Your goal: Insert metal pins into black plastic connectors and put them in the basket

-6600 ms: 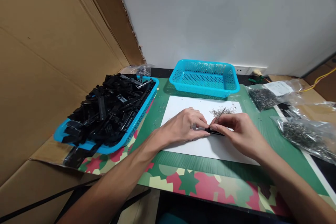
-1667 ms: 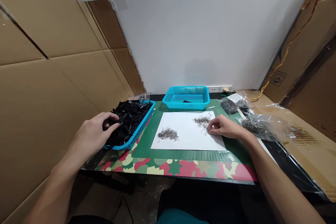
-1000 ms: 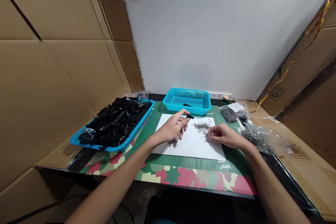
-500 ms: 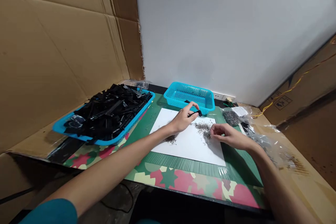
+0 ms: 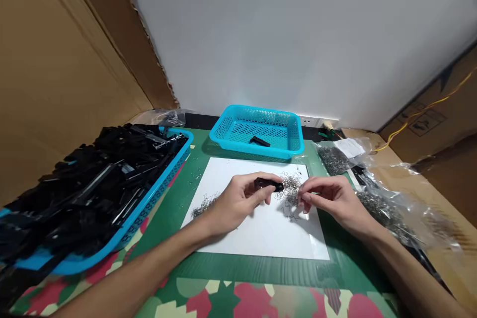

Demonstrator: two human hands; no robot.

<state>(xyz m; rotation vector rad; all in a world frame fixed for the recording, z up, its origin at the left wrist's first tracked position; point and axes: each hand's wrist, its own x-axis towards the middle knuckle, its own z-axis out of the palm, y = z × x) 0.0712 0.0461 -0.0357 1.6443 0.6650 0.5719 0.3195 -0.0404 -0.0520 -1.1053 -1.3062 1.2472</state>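
Note:
Between the thumb and fingers of my left hand point(image 5: 238, 201) is a small black plastic part point(image 5: 269, 185), held above a white sheet point(image 5: 261, 238). My right hand point(image 5: 331, 201) is closed in a pinch at the right side of the sheet, beside a pile of small metal springs or clips point(image 5: 290, 184). Whatever sits between its fingertips is too small to make out. A second pile of the same metal bits point(image 5: 204, 205) lies on the sheet left of my left hand, partly behind the wrist.
A blue basket point(image 5: 257, 151) holding one black part point(image 5: 260, 141) stands behind the sheet. At left, a large blue basket point(image 5: 149, 203) is heaped with black parts. Plastic bags of metal bits point(image 5: 333, 159) lie at right. Cardboard point(image 5: 74, 49) walls the left side.
My left hand has drawn back from the blue basket towards me, with the black part in it. My right hand stays pinched by the metal pile. The view has moved closer.

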